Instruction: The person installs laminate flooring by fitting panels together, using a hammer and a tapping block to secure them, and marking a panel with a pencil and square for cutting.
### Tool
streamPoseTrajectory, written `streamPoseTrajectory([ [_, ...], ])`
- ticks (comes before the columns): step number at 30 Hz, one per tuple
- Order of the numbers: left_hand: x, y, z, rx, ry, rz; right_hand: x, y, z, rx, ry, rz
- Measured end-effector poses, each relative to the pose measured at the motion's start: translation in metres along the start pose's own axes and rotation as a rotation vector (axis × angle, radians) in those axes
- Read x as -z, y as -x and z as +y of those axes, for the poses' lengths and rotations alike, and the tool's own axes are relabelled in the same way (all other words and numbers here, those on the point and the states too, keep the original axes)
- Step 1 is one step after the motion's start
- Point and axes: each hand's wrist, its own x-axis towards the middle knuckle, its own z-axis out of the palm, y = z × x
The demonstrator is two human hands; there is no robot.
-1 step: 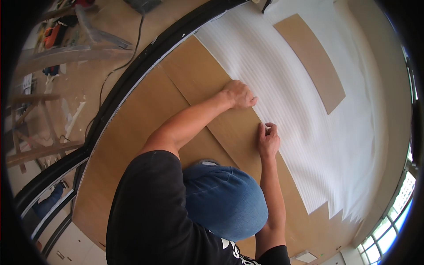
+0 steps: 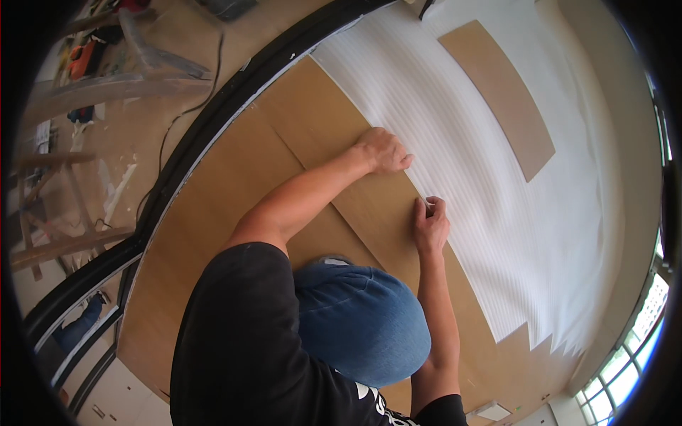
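Brown floor planks (image 2: pixel 249 163) lie fitted side by side, and their right edge borders a ribbed white foam sheet (image 2: pixel 440 106). On that edge rests my left hand (image 2: pixel 387 150), its fingers curled into a fist; its palm side is hidden. Nearer to me, my right hand (image 2: pixel 431 225) is closed in a pinch at the same edge. A tiny whitish bit shows at its fingertips, too small to name. My bent knee (image 2: pixel 362 319) in blue trousers is between my arms, over the planks.
A loose brown plank (image 2: pixel 501 99) lies on the foam at the far right. The foam ends in a zigzag edge near the lower right. A black frame (image 2: pixel 192 121) bounds the planks on the left. Beyond it are a wooden trestle (image 2: pixel 128 86), a dark cable (image 2: pixel 170 128) and scattered tools.
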Motion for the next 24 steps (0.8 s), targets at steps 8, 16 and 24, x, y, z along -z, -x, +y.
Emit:
streamPoseTrajectory([
  [8,-0.004,0.005,0.004,-0.044,0.102,0.245,-0.001,0.003,0.014,0.212,-0.064,0.086],
  [16,0.033,0.033,-0.064,0.345,-0.263,0.504,0.02,-0.002,0.013,0.046,-0.05,-0.097],
  [24,0.02,0.05,-0.1,0.413,-0.306,0.412,0.015,-0.001,0.012,0.062,0.098,-0.108],
])
